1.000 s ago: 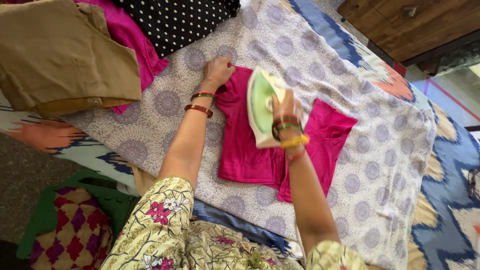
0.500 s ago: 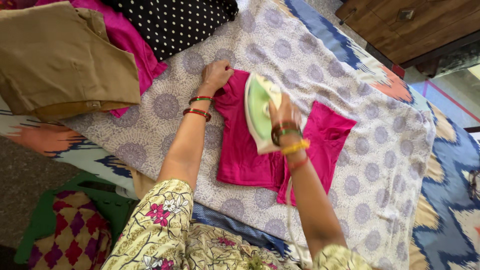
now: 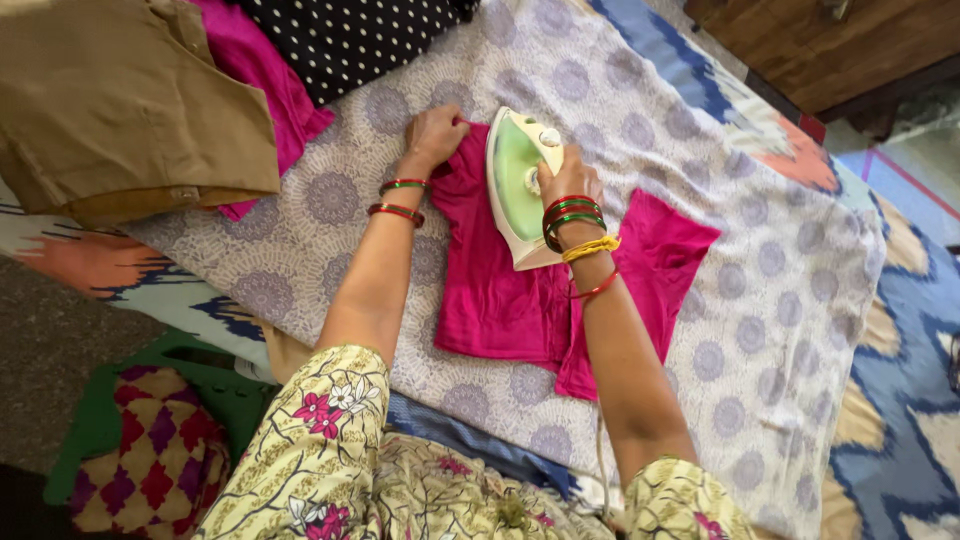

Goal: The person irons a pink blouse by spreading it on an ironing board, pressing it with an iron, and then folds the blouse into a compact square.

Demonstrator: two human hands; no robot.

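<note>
A small bright pink blouse [image 3: 500,290] lies flat on a pale sheet with round lilac medallions [image 3: 760,330]. My right hand [image 3: 568,180] grips the handle of a white and light green iron [image 3: 515,185], which rests sole down on the blouse's upper part. My left hand [image 3: 432,135] presses the blouse's far left corner against the sheet, fingers spread a little. Both wrists wear red and green bangles, and the right one also has a yellow band.
A folded tan garment [image 3: 130,100] sits at the far left over a magenta cloth [image 3: 265,85]. A black polka-dot cloth [image 3: 350,35] lies at the top. A green stool with a checked cushion [image 3: 140,450] stands lower left. Wooden furniture [image 3: 830,40] is top right.
The iron has slid slightly toward the blouse's far edge under my right hand. My left hand stays pressed on the same corner.
</note>
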